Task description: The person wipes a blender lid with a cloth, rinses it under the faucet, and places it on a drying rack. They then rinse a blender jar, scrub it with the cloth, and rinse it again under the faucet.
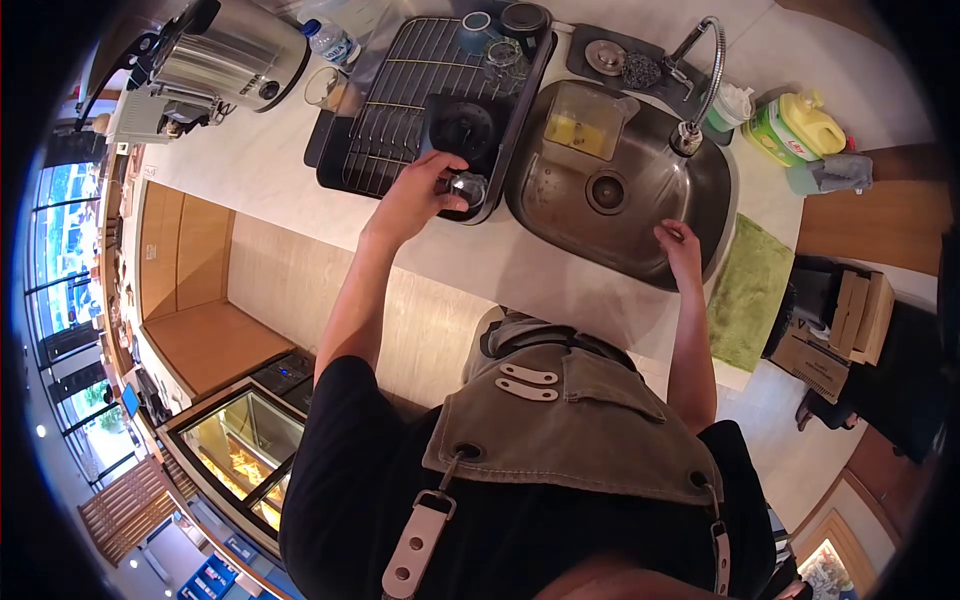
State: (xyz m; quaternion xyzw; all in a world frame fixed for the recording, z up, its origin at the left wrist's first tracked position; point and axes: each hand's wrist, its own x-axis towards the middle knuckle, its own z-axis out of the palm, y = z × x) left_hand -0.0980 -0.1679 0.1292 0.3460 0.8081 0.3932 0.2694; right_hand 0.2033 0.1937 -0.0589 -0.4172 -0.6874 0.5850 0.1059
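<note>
My left hand [420,195] is closed around a small clear glass [467,188] at the near right corner of the dish rack [385,110]. Just behind that glass, a black dish [462,128] lies in the rack. My right hand [680,248] hovers over the near right part of the steel sink [560,220]. Its fingers are curled in, and I see nothing in them. In the back of the sink stands a clear plastic tub [590,118] with something yellow in it. A spring-neck tap [717,80] reaches over the sink's right side.
A blue cup [476,34] and other glassware stand at the rack's back. Left are a water bottle [330,42] and a steel appliance [235,60]. A scouring pad [641,70] lies behind the sink; a yellow-green jug [795,128] and green cloth [748,290] are right.
</note>
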